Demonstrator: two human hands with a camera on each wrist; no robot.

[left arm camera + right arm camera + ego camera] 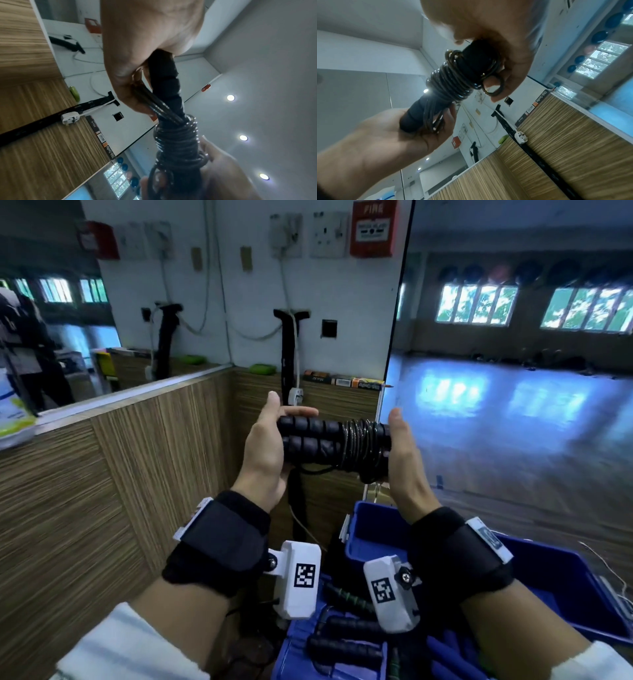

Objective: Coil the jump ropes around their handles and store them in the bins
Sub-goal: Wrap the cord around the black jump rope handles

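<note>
Coiling looks nearly done on this jump rope (334,441): cord wound in tight turns round the two black handles (310,436) held side by side, w/ a small loop (493,86) of cord loose at the R end, prob. left to tuck. Storing not yet done; bundle is held up in the air above the blue bin (561,587). Nearer bin already holds other ropes (346,625). Left hand (265,453) grasps the handles' bare end, thumb up. Right hand (406,457) wraps the coiled end, fingers curled round it.
</note>
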